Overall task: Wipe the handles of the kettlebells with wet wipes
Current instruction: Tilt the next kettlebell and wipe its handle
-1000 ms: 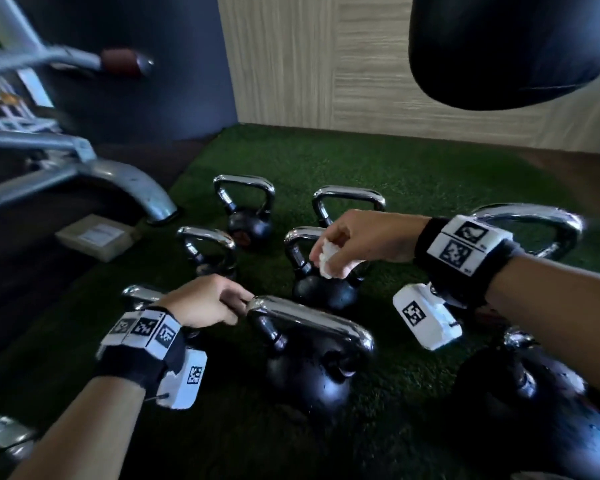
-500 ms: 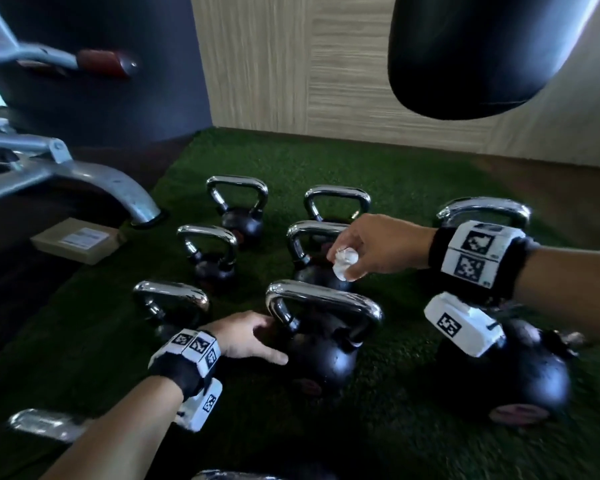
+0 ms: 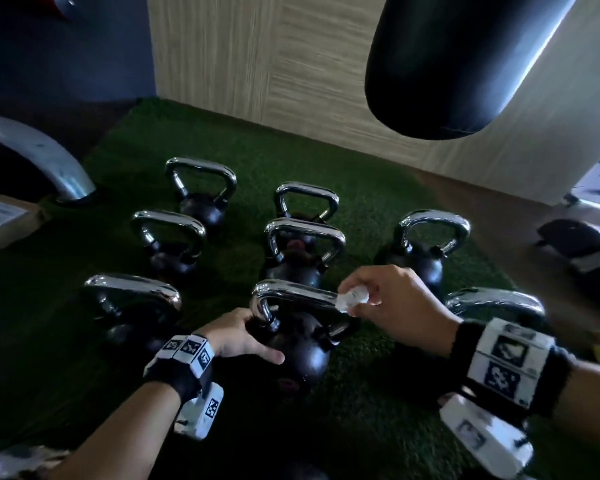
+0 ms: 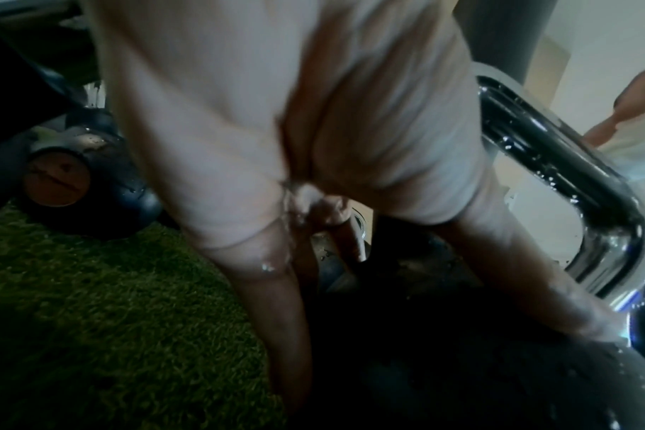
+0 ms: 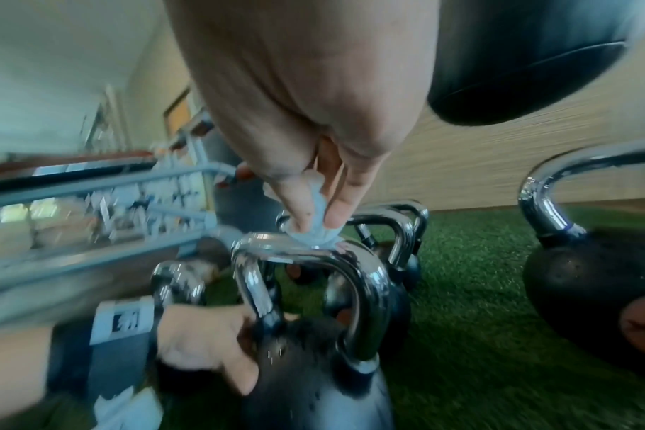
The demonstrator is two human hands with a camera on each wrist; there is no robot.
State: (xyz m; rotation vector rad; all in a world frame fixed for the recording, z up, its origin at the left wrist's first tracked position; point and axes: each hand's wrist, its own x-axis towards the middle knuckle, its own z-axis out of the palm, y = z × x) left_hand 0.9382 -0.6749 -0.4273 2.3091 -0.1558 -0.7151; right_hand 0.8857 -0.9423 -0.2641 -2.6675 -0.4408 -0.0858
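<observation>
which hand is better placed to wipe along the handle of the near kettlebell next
Right. The right hand already pinches the wet wipe and has it on top of the chrome handle. The left hand holds no wipe and rests on the kettlebell, so it seems better kept there to steady it.

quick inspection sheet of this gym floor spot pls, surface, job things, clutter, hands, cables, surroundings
surface: green turf, worn patches not judged.
job's things: several kettlebells with chrome handles; the near kettlebell is being wiped, its handle touched by the wipe.
clutter: box at left edge; dark item at right, unclear.
grippers: left hand rests on the near kettlebell's body; right hand pinches the wipe.
cables: nothing seen.
surroundings: punch bag hanging above, wood-look wall, metal machine leg.
</observation>
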